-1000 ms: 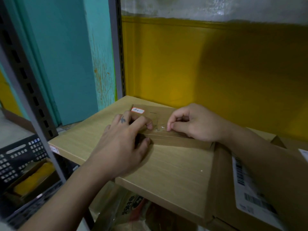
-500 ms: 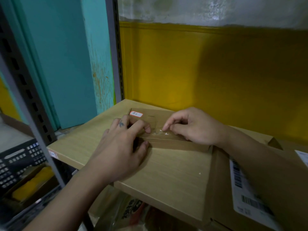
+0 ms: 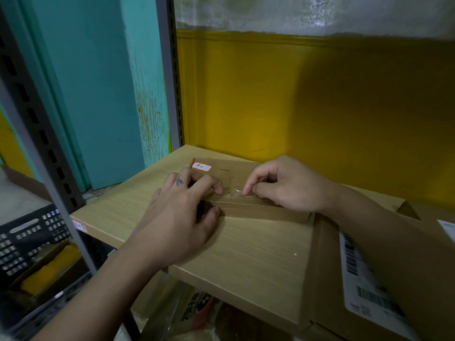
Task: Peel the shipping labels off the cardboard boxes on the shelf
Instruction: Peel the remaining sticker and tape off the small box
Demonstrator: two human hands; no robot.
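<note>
Pinching the label scrap [image 3: 236,192], right hand [image 3: 291,185] almost touches left hand [image 3: 177,217].

The right hand's [image 3: 290,185] forefinger [image 3: 256,179] has uncurled a little from the tighter curl of a second ago and reached toward 9 o'clock. Its tip is now down on the flat cardboard box [image 3: 248,207] beside the white label scraps [image 3: 237,191], and the gap to the left hand [image 3: 182,212] has narrowed slightly.

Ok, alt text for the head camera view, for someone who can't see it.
A left hand presses a flat cardboard box onto a wooden shelf while the right hand picks at a white scrap on its top. A barcoded label shows on another box.
</note>
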